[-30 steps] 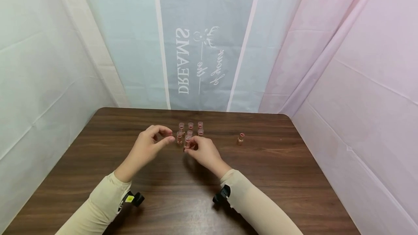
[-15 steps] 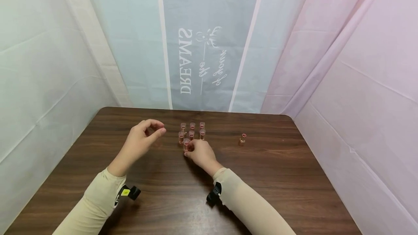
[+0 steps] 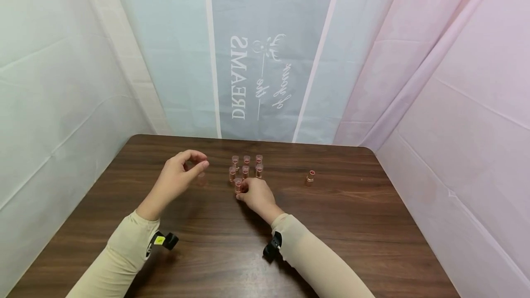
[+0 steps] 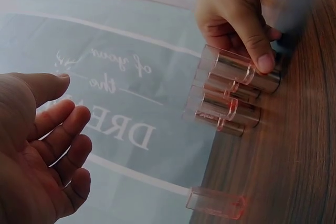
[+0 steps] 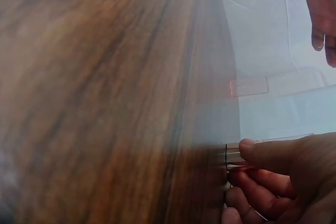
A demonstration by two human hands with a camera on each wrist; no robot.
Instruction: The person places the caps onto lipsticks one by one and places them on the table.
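My right hand [image 3: 258, 198] pinches the lower part of a capped lipstick [image 3: 238, 186], which stands upright on the table at the front of a group. Behind it are several more lipsticks [image 3: 233, 174] in clear caps, close together in rows. In the left wrist view, the right thumb presses on the gripped lipstick's [image 4: 236, 68] side. To the left, my left hand [image 3: 177, 179] hovers above the table with loosely bent fingers and holds nothing. Below its fingertips stands a separate clear cap [image 4: 215, 203], faint in the head view. Off to the right, an uncapped lipstick [image 3: 310, 178] stands alone.
The brown wooden table [image 3: 232, 252] has rounded far corners. Pale cloth hangs around it on the left, right and far sides, with a printed panel [image 3: 265, 82] at the back. A dark camera is strapped to each wrist.
My left hand has drawn back leftward from the group, and the clear cap now shows below it. The right hand has brought its lipstick slightly nearer, in front of the others. The view has shifted slightly.
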